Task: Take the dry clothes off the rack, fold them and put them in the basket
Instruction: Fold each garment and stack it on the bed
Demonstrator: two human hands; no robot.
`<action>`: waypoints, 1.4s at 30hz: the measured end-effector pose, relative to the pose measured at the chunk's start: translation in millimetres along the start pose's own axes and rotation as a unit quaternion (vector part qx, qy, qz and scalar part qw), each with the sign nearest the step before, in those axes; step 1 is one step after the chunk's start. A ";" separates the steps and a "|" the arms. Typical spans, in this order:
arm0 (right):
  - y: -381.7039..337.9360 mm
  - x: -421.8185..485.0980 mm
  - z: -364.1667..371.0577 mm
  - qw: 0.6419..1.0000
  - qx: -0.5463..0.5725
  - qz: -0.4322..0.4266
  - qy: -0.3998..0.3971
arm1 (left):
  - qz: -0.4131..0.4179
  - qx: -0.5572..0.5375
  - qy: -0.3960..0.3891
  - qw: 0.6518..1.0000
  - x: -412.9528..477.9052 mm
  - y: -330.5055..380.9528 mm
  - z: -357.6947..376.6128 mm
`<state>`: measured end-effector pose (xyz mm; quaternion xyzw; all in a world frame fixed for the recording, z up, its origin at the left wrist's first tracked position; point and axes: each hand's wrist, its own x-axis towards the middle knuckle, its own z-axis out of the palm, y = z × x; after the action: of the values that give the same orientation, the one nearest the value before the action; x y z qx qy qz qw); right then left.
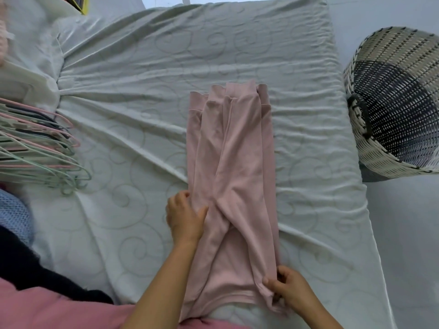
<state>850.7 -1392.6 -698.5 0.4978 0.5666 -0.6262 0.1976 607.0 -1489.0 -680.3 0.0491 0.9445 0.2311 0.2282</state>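
Pinching the pink sweatshirt's (232, 174) near corner at 5 o'clock, the right hand (289, 288) curls round fabric. The left hand (184, 216) grips its left edge, thumb on top. The sweatshirt lies lengthwise mid-bed (142, 67), the woven basket (392, 103) at 2 o'clock.

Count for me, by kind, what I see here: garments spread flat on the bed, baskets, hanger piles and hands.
pink garment: 1
woven basket: 1
pile of hangers: 1 (single hangers too tangled to count)
Hands: 2, the left hand and the right hand
Total: 5
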 end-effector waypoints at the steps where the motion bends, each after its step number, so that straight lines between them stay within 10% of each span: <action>1: -0.7 -2.4 -0.4 1.000 -0.004 0.006 -0.005 | -0.032 -0.006 -0.003 0.999 -9.3 -13.6 -3.8; 7: 2.4 -18.9 3.9 0.999 0.006 0.020 -0.025 | -0.113 -0.089 -0.167 0.975 -64.3 -76.5 2.2; 18: 9.6 -30.9 4.6 0.993 -0.113 0.020 0.013 | -0.127 -0.131 -0.141 0.973 -109.3 -105.4 13.9; 24: 11.5 -26.2 11.0 0.979 -0.072 -0.024 0.189 | -0.142 -0.177 -0.106 0.968 -115.9 -113.9 13.1; 34: -16.7 -49.1 -13.9 0.994 0.070 0.079 -0.025 | -0.185 -0.331 -0.174 0.909 -134.1 -111.8 -19.2; 42: -148.1 -37.1 -65.8 0.958 0.269 -0.034 -0.089 | -0.192 -0.496 -0.222 0.817 -36.8 -1.3 -84.3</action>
<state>772.6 -1303.3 -582.0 0.4553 0.3740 -0.8035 0.0849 601.6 -1532.4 -599.4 -0.2028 0.6162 0.6023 0.4651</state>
